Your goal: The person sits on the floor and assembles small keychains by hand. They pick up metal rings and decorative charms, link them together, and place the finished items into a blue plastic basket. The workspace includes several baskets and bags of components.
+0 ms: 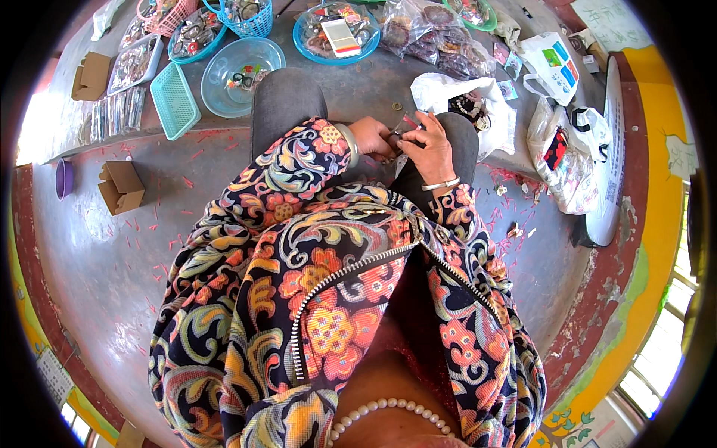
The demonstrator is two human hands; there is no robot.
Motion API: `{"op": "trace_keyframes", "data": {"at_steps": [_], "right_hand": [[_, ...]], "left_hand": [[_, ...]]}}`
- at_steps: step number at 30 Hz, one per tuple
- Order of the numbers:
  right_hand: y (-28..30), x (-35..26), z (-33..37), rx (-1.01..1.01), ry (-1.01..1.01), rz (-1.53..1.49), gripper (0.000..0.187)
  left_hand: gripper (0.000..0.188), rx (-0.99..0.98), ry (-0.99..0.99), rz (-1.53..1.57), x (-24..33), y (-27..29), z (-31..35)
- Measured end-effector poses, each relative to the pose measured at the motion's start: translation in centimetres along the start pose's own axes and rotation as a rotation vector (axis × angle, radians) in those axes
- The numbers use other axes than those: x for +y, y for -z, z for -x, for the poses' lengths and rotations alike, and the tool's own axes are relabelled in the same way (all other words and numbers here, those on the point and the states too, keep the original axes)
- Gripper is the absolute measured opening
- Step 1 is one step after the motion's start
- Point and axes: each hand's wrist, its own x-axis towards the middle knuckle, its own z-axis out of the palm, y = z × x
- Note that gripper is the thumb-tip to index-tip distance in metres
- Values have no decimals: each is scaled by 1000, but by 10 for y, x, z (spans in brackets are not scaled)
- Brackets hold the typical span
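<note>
Nearest to my view is the floral jacket [328, 299], zip part open, with a bead necklace [388, 411] at the lower edge. Both sleeves run forward to the hands, which meet above the knees [287, 101].

The left hand [373, 138] is curled, fingers [387, 146] closed around something small; what it is I cannot tell at this size. The right hand [432, 145], with a bracelet [441, 184] on its wrist, has its fingers bent inward and pinched on a thin red piece [410, 120], which stands just above the gap between the two hands. The piece sits at the fingertips, touching them, not in the palm.

My judgement: the work in hand is fine assembly of small parts. It would be done well by keeping both hands close together over the lap, the grip light at the fingertips, and the piece turned to the light before anything is pressed home.

Beyond the hands, a white bag [467, 101] lies open just beside the right knee. Red scraps [172, 224] litter the floor [97, 261]. A small box [121, 187] stands to the left. Farther out lie a green tray [174, 101], a clear bowl [243, 75] and blue baskets [246, 19] of parts.
</note>
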Motion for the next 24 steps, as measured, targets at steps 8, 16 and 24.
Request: {"op": "trace_keyframes", "data": {"at_steps": [8, 16, 24], "right_hand": [[-2, 4, -2, -32, -42, -5, 12], [-2, 3, -6, -141, 30, 53, 12], [0, 6, -5, -259, 111, 104, 15]], "left_hand": [[18, 3, 19, 52, 4, -2, 3], [28, 14, -97, -78, 11, -6, 8], [32, -4, -125, -133, 9, -7, 8]]}}
